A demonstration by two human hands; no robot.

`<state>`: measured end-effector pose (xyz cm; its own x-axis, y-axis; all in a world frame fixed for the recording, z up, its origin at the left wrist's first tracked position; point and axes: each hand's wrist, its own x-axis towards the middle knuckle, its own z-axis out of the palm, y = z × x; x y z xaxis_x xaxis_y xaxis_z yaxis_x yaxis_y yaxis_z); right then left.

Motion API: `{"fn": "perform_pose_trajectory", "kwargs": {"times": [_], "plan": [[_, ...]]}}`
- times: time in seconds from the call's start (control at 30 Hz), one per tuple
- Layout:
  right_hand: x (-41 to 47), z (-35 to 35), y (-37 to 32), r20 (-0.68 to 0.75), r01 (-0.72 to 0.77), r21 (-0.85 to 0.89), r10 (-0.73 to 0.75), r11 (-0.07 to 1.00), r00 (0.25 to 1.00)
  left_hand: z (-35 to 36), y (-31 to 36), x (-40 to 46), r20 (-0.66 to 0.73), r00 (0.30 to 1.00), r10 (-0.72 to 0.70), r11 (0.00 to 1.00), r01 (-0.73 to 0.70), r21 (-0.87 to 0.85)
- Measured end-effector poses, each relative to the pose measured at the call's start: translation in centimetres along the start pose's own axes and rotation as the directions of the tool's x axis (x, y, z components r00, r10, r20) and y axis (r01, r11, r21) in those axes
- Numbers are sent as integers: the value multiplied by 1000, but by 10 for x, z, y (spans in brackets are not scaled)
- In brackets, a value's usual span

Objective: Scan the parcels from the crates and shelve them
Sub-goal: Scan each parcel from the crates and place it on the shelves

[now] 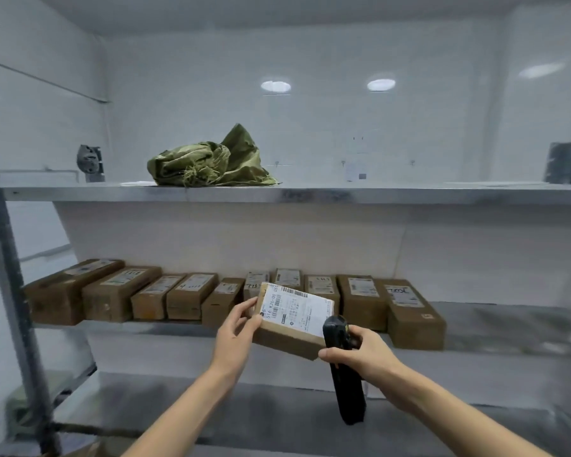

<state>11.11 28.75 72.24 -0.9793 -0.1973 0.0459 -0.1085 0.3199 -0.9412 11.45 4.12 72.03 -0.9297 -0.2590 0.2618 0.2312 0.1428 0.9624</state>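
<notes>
A small brown cardboard parcel with a white barcode label on top is tilted in front of the middle shelf. My left hand grips its left edge, thumb on the label side. My right hand holds a black handheld scanner upright, its head just beside the parcel's right corner. Behind them, several brown labelled parcels stand in a row on the middle metal shelf.
A crumpled green woven sack lies on the upper shelf. A grey metal upright stands at the left. A lower shelf lies beneath my arms. The middle shelf has bare room to the right of the parcels.
</notes>
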Motion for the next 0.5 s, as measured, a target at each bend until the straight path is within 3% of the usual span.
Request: {"fn": "perform_pose_trajectory", "kwargs": {"times": [0.5], "plan": [[-62, -160, 42, -117, -44, 35, 48, 998, 992, 172, 33, -22, 143, 989, 32, 999, -32, -4]]}}
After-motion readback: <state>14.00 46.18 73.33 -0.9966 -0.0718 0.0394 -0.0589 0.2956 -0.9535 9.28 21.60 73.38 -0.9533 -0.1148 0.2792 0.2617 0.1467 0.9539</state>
